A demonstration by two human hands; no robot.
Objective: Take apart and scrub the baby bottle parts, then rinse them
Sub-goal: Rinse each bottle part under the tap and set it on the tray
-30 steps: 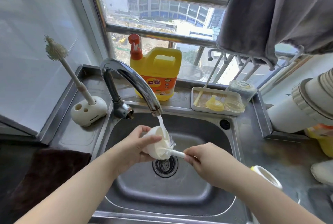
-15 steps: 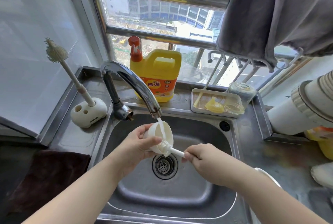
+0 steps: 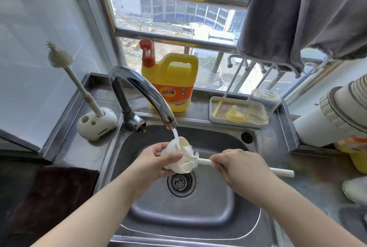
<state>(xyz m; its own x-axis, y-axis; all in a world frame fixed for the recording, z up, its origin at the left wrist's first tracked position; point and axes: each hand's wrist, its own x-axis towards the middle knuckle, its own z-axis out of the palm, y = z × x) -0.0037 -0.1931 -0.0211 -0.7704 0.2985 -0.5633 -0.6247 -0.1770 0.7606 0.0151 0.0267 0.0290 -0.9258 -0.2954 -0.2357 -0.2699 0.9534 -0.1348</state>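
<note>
Since the earlier frame the right hand (image 3: 241,169) has drawn back along the white plastic brush handle (image 3: 204,161), its grip clamped on it. The left hand (image 3: 154,164) grips the cream round bottle cap (image 3: 179,154) under the tap stream, above the steel sink (image 3: 228,203).

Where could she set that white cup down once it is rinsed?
Bare steel counter lies between the brush holder and the sink's left rim. The sink floor around the drain is also free. The tray behind the sink is crowded with a yellow nipple and clear parts.
</note>
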